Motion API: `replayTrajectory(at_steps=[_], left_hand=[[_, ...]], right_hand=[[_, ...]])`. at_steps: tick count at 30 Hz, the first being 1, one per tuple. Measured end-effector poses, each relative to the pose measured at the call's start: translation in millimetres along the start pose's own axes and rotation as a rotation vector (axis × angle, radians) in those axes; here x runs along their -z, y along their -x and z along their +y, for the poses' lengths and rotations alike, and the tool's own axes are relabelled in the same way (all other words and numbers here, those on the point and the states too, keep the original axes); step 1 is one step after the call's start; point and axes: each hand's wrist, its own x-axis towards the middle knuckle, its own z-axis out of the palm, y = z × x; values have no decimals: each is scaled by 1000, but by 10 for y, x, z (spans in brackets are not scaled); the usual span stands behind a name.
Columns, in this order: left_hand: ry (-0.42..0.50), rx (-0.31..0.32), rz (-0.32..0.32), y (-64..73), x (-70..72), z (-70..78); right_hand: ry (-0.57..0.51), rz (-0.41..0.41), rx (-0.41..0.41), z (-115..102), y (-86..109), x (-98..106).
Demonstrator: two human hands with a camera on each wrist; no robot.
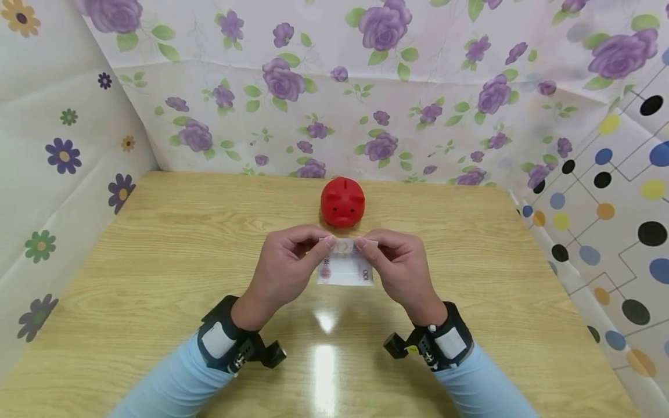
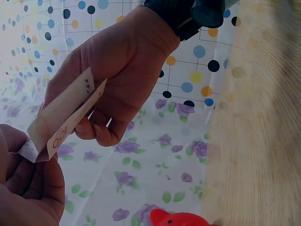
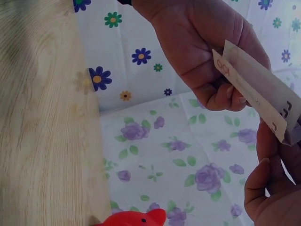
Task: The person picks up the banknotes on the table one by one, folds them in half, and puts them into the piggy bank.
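Observation:
Both hands hold a banknote (image 1: 345, 271) marked 100 over the table, in front of the red piggy bank. My left hand (image 1: 284, 264) pinches its upper left corner between thumb and fingers. At the upper right corner, my right hand (image 1: 405, 268) pinches it the same way. Seen from the left wrist, the banknote (image 2: 70, 117) is folded, its two halves standing slightly apart like a V. The same fold shows in the note (image 3: 254, 94) in the right wrist view. The piggy bank (image 1: 342, 204) faces me, with a slot on top.
A wood-grain table (image 1: 209, 232) lies under the hands. Behind it hangs a cloth with purple roses (image 1: 282, 81). A cloth with small flowers (image 1: 63, 157) covers the left side, and one with coloured dots (image 1: 606, 232) the right. Both wrists wear black camera straps (image 1: 230, 334).

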Motion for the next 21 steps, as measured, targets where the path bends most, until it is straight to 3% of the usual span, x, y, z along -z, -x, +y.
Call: replayTrajectory(at_steps=[12, 21], left_hand=[[-20, 32, 18, -17, 32, 0], [-42, 45, 15, -33, 52, 12]], right_hand=[[47, 31, -25, 17, -16, 44], [27, 54, 41, 54, -17, 37]])
